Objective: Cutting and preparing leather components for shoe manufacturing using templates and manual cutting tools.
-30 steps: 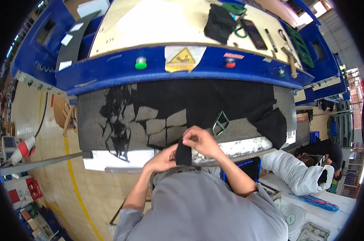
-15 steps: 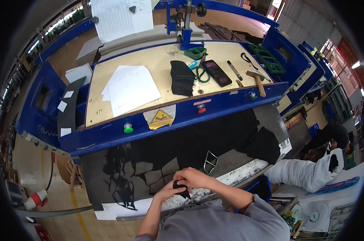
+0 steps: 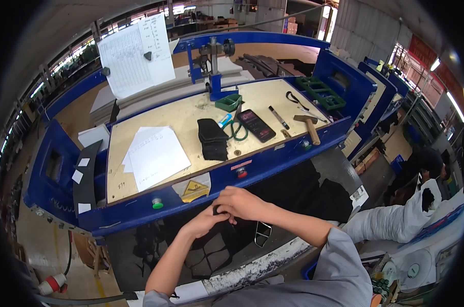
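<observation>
My left hand (image 3: 203, 221) and my right hand (image 3: 240, 203) meet over the dark cutting bed, just in front of the blue machine beam. Both are closed, fingers pressed together on a small black piece of sheet material (image 3: 216, 210), which the fingers mostly hide. Right of the hands, a metal cutting die (image 3: 263, 234) with an open frame lies on the bed. Black sheet material (image 3: 288, 189) spreads behind and to the right of it. Beyond the beam, a stack of cut black pieces (image 3: 213, 139) rests on the pale board (image 3: 180, 117).
The blue beam (image 3: 262, 167) crosses in front of me, with a green button (image 3: 157, 203) and a red button (image 3: 241, 173). Green-handled scissors (image 3: 237, 131), a phone (image 3: 256, 125), a hammer (image 3: 311, 130) and white papers (image 3: 157, 156) lie on the board. A white sack (image 3: 380, 222) stands at right.
Both hands have moved forward from the bed's near edge toward the beam, still together on the black piece. The view has tilted up, so the machine sits lower in the picture.
</observation>
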Motion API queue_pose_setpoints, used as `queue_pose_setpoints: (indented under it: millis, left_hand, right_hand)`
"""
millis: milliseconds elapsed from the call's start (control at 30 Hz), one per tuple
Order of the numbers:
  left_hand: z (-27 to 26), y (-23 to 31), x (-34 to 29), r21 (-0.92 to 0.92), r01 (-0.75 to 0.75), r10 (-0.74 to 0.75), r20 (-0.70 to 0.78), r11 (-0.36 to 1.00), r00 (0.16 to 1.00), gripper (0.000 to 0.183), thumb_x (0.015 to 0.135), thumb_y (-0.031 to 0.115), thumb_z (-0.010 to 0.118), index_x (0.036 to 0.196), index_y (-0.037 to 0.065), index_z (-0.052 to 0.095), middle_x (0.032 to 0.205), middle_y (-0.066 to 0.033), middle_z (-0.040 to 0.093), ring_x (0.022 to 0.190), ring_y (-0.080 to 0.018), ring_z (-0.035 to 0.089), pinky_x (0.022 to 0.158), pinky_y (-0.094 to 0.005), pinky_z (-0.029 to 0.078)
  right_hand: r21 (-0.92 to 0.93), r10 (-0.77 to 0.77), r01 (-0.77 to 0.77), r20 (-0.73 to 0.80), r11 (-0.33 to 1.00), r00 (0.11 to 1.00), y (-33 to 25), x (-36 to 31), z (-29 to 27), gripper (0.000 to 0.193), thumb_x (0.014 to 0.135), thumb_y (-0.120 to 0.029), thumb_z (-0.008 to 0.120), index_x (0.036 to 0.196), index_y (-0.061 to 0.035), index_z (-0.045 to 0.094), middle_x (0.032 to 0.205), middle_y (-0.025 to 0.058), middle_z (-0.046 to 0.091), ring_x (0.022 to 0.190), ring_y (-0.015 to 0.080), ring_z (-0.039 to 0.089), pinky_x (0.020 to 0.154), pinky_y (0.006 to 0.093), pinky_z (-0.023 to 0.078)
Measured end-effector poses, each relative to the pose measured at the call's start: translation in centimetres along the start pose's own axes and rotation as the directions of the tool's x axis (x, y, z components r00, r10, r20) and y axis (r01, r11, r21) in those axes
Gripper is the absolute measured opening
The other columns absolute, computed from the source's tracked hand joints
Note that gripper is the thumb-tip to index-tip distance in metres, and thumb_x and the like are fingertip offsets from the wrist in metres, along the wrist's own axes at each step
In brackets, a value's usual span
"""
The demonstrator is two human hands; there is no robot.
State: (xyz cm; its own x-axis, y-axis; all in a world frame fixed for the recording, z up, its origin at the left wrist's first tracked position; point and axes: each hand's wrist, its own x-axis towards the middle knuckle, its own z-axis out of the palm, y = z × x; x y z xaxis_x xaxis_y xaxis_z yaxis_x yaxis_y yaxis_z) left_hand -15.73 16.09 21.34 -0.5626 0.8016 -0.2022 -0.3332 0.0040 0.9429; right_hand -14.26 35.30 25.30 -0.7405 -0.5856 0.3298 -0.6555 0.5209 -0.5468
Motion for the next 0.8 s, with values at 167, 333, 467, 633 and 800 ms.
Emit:
queue_pose_setpoints:
  millis: [167, 333, 467, 633, 800]
  left_hand:
    - [-1.6, 5.5, 2.0, -0.201, -0.035, 0.035, -0.001, 0.979, 0.999, 0.033, 0.094, 0.003, 0.058, 0.126, 0.002, 0.05, 0.11, -0.0165, 0.067, 0.102, -0.0285, 0.069, 0.088, -0.0398, 0.059]
    - [-1.6, 12.8, 4.5, -0.179, -0.245, 0.18, -0.317, 0.953, 0.931, 0.043, 0.099, 0.009, 0.055, 0.137, 0.0, 0.037, 0.12, -0.0215, 0.061, 0.102, -0.0334, 0.07, 0.087, -0.0408, 0.062]
    - [-1.3, 14.3, 6.6, -0.11, -0.195, 0.124, -0.461, 0.975, 0.879, 0.053, 0.101, 0.012, 0.051, 0.146, -0.008, 0.028, 0.122, -0.0237, 0.06, 0.102, -0.0315, 0.07, 0.087, -0.0381, 0.061]
    - [-3.3, 11.6, 4.1, 0.057, -0.269, 0.251, -0.578, 0.962, 0.777, 0.053, 0.1, 0.009, 0.054, 0.146, -0.007, 0.033, 0.121, -0.0236, 0.062, 0.102, -0.0306, 0.07, 0.084, -0.0342, 0.061]
    - [-5.1, 12.1, 5.4, 0.865, -0.105, 0.766, -0.371, 0.491, 0.525, 0.065, 0.089, 0.016, 0.071, 0.144, -0.004, 0.042, 0.128, -0.0264, 0.061, 0.115, -0.0327, 0.064, 0.097, -0.0388, 0.051]
  right_hand:
    - [-0.211, -0.189, 0.162, -0.116, 0.964, 0.975, 0.8, 3.7, -5.1, 0.021, 0.085, -0.006, 0.068, 0.105, -0.0037, 0.072, 0.087, 0.0111, 0.064, 0.085, 0.0314, 0.058, 0.075, 0.0399, 0.051]
    - [-0.185, -0.046, 0.024, -0.115, 0.982, 0.992, 3.9, 12.5, -13.3, 0.022, 0.088, -0.01, 0.068, 0.109, -0.0038, 0.072, 0.092, 0.0173, 0.068, 0.09, 0.0336, 0.066, 0.081, 0.0411, 0.052]
    - [-0.209, 0.164, -0.166, -0.027, 0.964, 0.986, 8.7, 16.8, -15.0, 0.027, 0.087, -0.014, 0.071, 0.111, -0.0018, 0.072, 0.103, 0.0212, 0.07, 0.096, 0.0347, 0.068, 0.083, 0.0401, 0.053]
    - [-0.129, 0.226, -0.279, -0.321, 0.952, 0.92, 8.3, 14.8, -10.6, 0.045, 0.087, -0.024, 0.074, 0.124, -0.0007, 0.065, 0.112, 0.0226, 0.069, 0.102, 0.0337, 0.069, 0.085, 0.0399, 0.054]
    - [0.043, 0.37, -0.378, -0.334, 0.925, 0.867, 5.1, 8.4, -9.5, 0.055, 0.083, -0.023, 0.08, 0.128, 0.0028, 0.061, 0.117, 0.0215, 0.068, 0.104, 0.0306, 0.068, 0.09, 0.0381, 0.053]
